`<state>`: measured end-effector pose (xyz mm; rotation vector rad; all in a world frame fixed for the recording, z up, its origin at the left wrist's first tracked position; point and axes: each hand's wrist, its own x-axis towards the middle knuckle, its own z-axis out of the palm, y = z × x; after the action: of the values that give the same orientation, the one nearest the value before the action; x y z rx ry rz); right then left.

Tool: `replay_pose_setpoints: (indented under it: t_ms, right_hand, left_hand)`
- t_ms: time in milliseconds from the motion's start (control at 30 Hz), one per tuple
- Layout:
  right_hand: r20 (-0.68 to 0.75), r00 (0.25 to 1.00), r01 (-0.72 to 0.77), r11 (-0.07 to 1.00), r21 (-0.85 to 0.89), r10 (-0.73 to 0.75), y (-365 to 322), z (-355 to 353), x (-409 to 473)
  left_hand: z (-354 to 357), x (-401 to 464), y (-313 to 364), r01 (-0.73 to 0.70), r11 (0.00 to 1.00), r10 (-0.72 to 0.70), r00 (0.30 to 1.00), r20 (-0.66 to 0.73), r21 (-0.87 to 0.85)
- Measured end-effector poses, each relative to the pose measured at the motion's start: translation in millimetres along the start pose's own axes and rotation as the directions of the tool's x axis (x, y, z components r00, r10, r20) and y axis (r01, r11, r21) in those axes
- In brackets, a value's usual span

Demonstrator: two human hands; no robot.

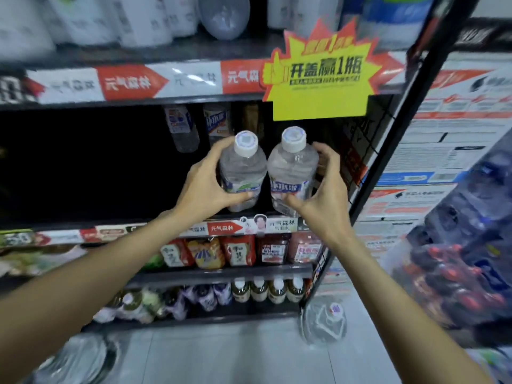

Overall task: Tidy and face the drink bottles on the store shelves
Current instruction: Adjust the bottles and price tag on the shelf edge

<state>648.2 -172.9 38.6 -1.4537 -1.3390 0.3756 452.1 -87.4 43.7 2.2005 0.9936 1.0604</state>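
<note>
Two clear plastic water bottles with white screw caps, held side by side at the front edge of the middle shelf. The left clear bottle [241, 173] carries a label with a green patch low on its body; the right clear bottle [291, 173] carries a blue-and-white label with large characters. Their shoulders touch or nearly touch (which one cannot be told), and both lean slightly with caps toward the camera.

The left hand [206, 187] wraps the left bottle, thumb across the lower front, fingers curled round its far side. The right hand [322, 187] grips the right bottle likewise, thumb on the lower label, fingers curled behind its right flank. Both forearms reach up from the lower corners.

Behind the held pair, deeper on the dark middle shelf [83, 217], stand two more clear labelled bottles [181, 128]. Its front edge bears a red-and-white price strip [221, 228]. A yellow starburst promotional sign [321, 76] with black characters hangs from the upper shelf edge, above and just right of the caps.

Below, a row of red and orange labelled drink packs [238, 252] fills the next shelf; under it stand brown tea bottles with white caps [267, 289] and purple-labelled bottles [206, 296]. A black wire side panel [388, 151] closes the shelving on the right. A shrink-wrapped bundle of clear bottles [324, 322] sits on the grey tiled floor [221, 356].
</note>
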Motion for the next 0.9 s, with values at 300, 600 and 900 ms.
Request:
replay_pose_setpoints:
  t_ms: [300, 600, 900]
  right_hand:
    - [0.173, 0.984, -0.083, 0.978, 0.19, 0.049, -124, -65, -61]
    - [0.185, 0.976, 0.054, 0.946, 0.32, -0.118, -275, -82, 5]
    - [-0.032, 0.94, 0.324, 0.855, 0.406, -0.341, -413, -70, 104]
  left_hand:
    - [-102, -76, 146, 0.12, 0.991, -0.119, 0.993, 0.016, -0.061]
    - [-226, -29, 243, -0.042, 0.999, 0.034, 0.975, -0.221, -0.031]
    - [-348, 73, 276, -0.309, 0.951, 0.277, 0.796, -0.539, 0.032]
